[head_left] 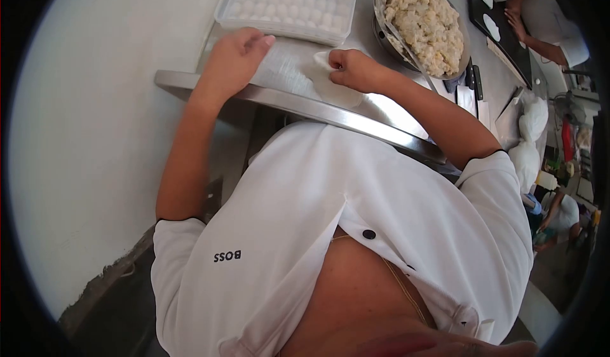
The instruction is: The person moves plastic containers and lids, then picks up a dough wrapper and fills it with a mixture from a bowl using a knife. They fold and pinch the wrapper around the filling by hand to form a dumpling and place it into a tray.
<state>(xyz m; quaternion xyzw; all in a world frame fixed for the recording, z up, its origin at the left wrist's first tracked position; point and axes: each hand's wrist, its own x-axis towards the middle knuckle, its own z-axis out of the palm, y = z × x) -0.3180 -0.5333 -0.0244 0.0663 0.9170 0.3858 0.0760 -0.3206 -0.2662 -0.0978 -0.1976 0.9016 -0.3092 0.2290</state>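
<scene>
My left hand (234,63) is above the near edge of the steel table, just below the box of balls. Its fingers are loosely bent, the thumb is stretched out, and nothing shows in it. My right hand (357,71) is closed, fingertips pinched at the edge of a thin pale dough sheet (322,60) on the metal; its fingers hide part of it. Beyond both hands, a clear plastic box (337,38) holds many small white balls in rows. Right of it is a metal bowl (466,55) heaped with chunky pale filling (424,26), with a metal utensil (406,47) leaning in it.
Black-handled knives (477,82) lie right of the bowl, near knotted white plastic bags (532,119). A co-worker's hands (516,23) rest by a dark board (486,17). Another person (562,217) is farther off. The steel table's raised edge (305,108) crosses before me; a white wall (114,103) stands left.
</scene>
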